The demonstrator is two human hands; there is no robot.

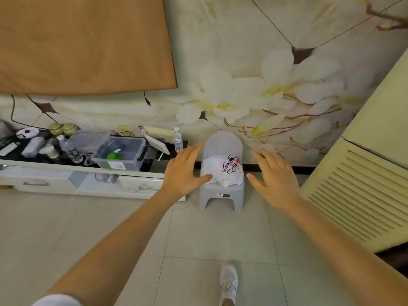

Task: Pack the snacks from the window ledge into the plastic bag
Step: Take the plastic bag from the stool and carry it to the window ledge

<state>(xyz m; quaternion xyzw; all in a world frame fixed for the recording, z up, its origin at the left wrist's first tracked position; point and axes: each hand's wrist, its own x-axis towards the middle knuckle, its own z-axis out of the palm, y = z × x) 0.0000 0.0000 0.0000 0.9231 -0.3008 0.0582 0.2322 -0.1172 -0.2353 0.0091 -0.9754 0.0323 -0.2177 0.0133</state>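
A white plastic bag point(225, 170) with a black and red cartoon print lies crumpled on the seat of a small grey plastic chair point(221, 195) by the wall. My left hand point(184, 171) is stretched out with straight fingers just left of the bag, its thumb at the bag's edge. To the right of the chair, my right hand point(274, 173) hovers with fingers spread, holding nothing. No snacks and no window ledge are in view.
A low white cabinet point(88, 180) at the left carries a clear storage box point(120, 155), water bottles point(177, 140), jars and small items. A cream louvred unit point(362, 195) stands at the right. My white shoe point(228, 283) is on the tiled floor.
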